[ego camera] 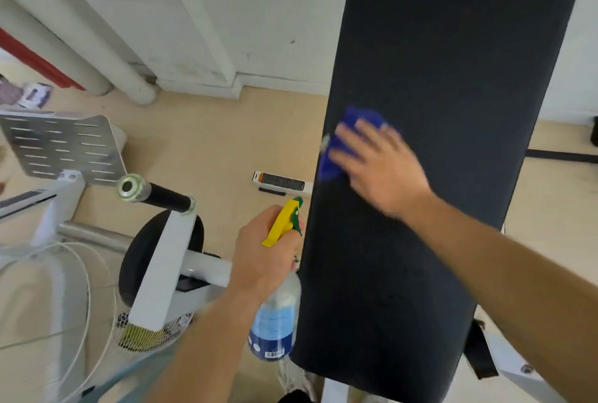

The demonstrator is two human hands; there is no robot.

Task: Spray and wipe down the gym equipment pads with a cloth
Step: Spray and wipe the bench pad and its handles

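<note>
A long black bench pad (453,56) fills the right half of the view. My right hand (378,166) lies flat on a blue cloth (333,160) and presses it against the pad's left middle part, fingers spread; the hand looks motion-blurred. Just left of the pad's edge, my left hand (262,250) grips the neck of a spray bottle (275,321) with a yellow and green trigger head (284,221). The clear bottle holds blue liquid and hangs down below the hand.
A white machine frame with a black handle bar (161,195), a round black roller pad (145,257) and a perforated metal footplate (61,147) stands at the left. A small box (281,181) lies on the beige floor. White wall and pipes behind.
</note>
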